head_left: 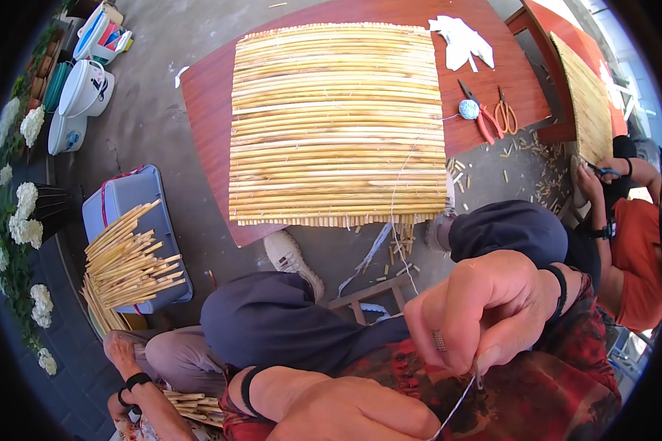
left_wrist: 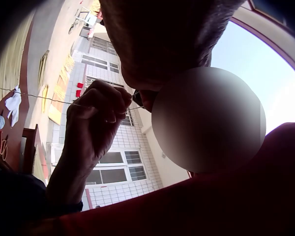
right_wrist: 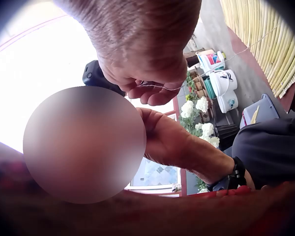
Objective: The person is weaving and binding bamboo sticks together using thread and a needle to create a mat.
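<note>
My right hand [head_left: 485,312], wearing a ring, pinches a small metal needle [head_left: 479,381] between thumb and fingertips. White thread [head_left: 456,406] slants from there down to my left hand [head_left: 346,411], whose fingers are curled in and hold it. The left fingertips are partly hidden in the head view. In the left wrist view both hands meet close before the face, thread [left_wrist: 44,97] trailing off behind the right hand [left_wrist: 96,118]. That thread runs back to a mat of reed sticks [head_left: 338,125] on the red-brown table [head_left: 206,132].
On the table lie a thread ball [head_left: 468,109], red-handled pliers [head_left: 485,125], scissors [head_left: 504,114] and a white glove [head_left: 461,42]. Loose reeds [head_left: 132,257] lie across a grey-blue bin [head_left: 154,191]. Offcuts litter the floor. Other people sit at left and right, one beside another mat [head_left: 585,103].
</note>
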Demonstrator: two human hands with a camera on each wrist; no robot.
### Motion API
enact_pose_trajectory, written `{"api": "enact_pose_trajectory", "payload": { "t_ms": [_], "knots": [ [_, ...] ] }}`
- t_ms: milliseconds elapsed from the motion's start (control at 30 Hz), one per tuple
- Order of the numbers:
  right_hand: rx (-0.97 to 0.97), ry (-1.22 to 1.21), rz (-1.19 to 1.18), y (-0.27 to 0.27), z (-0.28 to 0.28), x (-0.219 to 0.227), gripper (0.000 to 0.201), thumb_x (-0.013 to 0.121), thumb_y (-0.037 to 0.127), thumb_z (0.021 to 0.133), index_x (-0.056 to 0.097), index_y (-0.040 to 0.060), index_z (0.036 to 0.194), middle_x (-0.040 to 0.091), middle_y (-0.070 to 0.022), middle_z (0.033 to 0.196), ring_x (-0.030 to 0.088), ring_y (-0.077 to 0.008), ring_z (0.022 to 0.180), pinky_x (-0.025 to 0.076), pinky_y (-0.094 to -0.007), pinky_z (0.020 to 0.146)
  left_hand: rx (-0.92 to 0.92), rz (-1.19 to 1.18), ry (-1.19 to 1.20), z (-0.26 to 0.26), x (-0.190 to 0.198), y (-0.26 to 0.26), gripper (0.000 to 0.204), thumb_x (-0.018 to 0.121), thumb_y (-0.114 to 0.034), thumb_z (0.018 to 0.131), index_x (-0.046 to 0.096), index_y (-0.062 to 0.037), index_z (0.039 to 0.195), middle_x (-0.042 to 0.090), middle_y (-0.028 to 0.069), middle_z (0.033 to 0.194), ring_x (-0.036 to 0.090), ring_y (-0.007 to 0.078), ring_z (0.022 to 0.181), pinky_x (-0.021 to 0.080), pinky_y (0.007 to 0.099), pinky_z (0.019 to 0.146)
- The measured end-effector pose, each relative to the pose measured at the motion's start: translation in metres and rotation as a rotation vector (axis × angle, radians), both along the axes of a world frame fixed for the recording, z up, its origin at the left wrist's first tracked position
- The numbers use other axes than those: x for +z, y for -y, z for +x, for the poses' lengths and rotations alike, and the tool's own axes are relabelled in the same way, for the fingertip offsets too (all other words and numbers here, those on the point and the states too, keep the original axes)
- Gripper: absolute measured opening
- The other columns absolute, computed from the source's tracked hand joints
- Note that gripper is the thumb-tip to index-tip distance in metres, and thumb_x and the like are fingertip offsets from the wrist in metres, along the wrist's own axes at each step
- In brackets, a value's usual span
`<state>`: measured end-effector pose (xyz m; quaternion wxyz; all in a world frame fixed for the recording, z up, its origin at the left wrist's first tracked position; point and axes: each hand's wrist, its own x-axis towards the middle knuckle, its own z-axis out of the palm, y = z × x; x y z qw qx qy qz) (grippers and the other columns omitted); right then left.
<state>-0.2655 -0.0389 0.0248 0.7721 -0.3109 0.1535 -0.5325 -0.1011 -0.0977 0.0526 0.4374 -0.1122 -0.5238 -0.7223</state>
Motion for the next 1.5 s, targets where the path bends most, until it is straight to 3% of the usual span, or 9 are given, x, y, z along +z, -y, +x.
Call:
{"api": "enact_pose_trajectory", "payload": {
  "t_ms": [133, 467, 533, 833, 900, 933, 1000, 1367, 1500],
  "knots": [
    [-0.034, 0.141, 0.137, -0.004, 0.000, 0.007, 0.013, 0.052, 0.004, 0.084, 0.047, -0.0012, 0.094, 0.054, -0.0105, 0.070, 0.055, -0.0297, 0.078, 0.045, -0.0326, 0.061, 0.047, 0.038, -0.007, -0.004, 0.000, -0.010, 0.008, 0.061, 0.006, 0.065, 0.055, 0.0018, 0.069, 0.054, 0.0127, 0.072, 0.050, 0.0184, 0.047, 0.038, 0.0265, 0.041],
    [-0.210, 0.480, 0.267, -0.002, 0.012, 0.013, 0.017, 0.054, -0.004, 0.079, 0.046, -0.0040, 0.094, 0.049, -0.0129, 0.069, 0.054, -0.0334, 0.077, 0.045, -0.0335, 0.060, 0.369, -0.007, -0.318, -0.033, -0.016, -0.017, 0.006, 0.057, 0.005, 0.067, 0.056, 0.0010, 0.071, 0.054, 0.0110, 0.070, 0.048, 0.0166, 0.045, 0.033, 0.0252, 0.038],
    [0.095, 0.533, 0.135, 0.001, 0.006, 0.005, 0.014, 0.053, -0.003, 0.081, 0.047, -0.0046, 0.093, 0.046, -0.0110, 0.068, 0.054, -0.0285, 0.072, 0.043, -0.0323, 0.058, 0.386, 0.007, -0.325, -0.033, -0.019, -0.017, 0.006, 0.057, 0.005, 0.068, 0.056, 0.0010, 0.072, 0.054, 0.0109, 0.070, 0.047, 0.0162, 0.044, 0.032, 0.0251, 0.038],
    [0.077, 0.553, 0.072, 0.000, 0.015, 0.002, 0.014, 0.049, 0.002, 0.085, 0.047, -0.0076, 0.095, 0.044, -0.0080, 0.072, 0.048, -0.0194, 0.063, 0.039, -0.0287, 0.053, -0.006, 0.034, -0.060, 0.002, -0.025, -0.016, 0.005, 0.055, 0.003, 0.070, 0.057, 0.0014, 0.074, 0.054, 0.0108, 0.069, 0.041, 0.0133, 0.041, 0.028, 0.0256, 0.037],
    [0.039, 0.554, 0.073, -0.003, 0.017, 0.003, 0.015, 0.049, 0.002, 0.085, 0.046, -0.0081, 0.095, 0.044, -0.0081, 0.071, 0.046, -0.0190, 0.062, 0.038, -0.0285, 0.053, -0.578, -0.268, -0.104, 0.035, -0.084, -0.058, 0.024, 0.047, 0.004, 0.077, 0.041, -0.0004, 0.054, 0.044, 0.0099, 0.061, 0.043, 0.0194, 0.047, 0.035, 0.0297, 0.043],
    [0.040, 0.558, 0.068, -0.002, 0.017, 0.003, 0.016, 0.049, 0.003, 0.085, 0.046, -0.0083, 0.096, 0.044, -0.0083, 0.070, 0.046, -0.0189, 0.062, 0.038, -0.0285, 0.053, -0.579, -0.268, -0.104, 0.026, -0.074, -0.048, 0.024, 0.047, 0.004, 0.077, 0.041, -0.0004, 0.054, 0.044, 0.0099, 0.061, 0.043, 0.0194, 0.047, 0.035, 0.0297, 0.043],
    [0.043, 0.562, 0.063, -0.002, 0.018, 0.003, 0.017, 0.049, 0.003, 0.085, 0.046, -0.0085, 0.097, 0.045, -0.0085, 0.069, 0.045, -0.0189, 0.062, 0.038, -0.0285, 0.054, -0.233, -0.010, -0.256, 0.000, -0.045, -0.018, 0.031, 0.036, 0.005, 0.079, 0.029, -0.0061, 0.051, 0.036, 0.0092, 0.053, 0.039, 0.0217, 0.044, 0.033, 0.0334, 0.041],
    [0.007, 0.429, 0.047, -0.005, 0.019, 0.015, 0.013, 0.046, 0.008, 0.088, 0.044, -0.0037, 0.094, 0.041, -0.0043, 0.062, 0.043, -0.0142, 0.057, 0.035, -0.0267, 0.048, -0.419, -0.106, -0.356, -0.006, -0.046, -0.007, 0.025, 0.038, -0.001, 0.080, 0.039, -0.0010, 0.055, 0.041, 0.0121, 0.057, 0.040, 0.0231, 0.044, 0.033, 0.0346, 0.041],
    [-0.169, 0.303, 0.250, 0.012, 0.010, -0.011, 0.017, 0.041, 0.016, 0.091, 0.045, 0.0022, 0.100, 0.037, -0.0005, 0.062, 0.041, -0.0100, 0.053, 0.035, -0.0216, 0.044, 0.055, 0.022, 0.074, -0.014, -0.043, 0.011, 0.016, 0.061, 0.011, 0.067, 0.056, 0.0039, 0.081, 0.054, 0.0139, 0.074, 0.052, 0.0201, 0.055, 0.042, 0.0292, 0.046]
  ]
}}
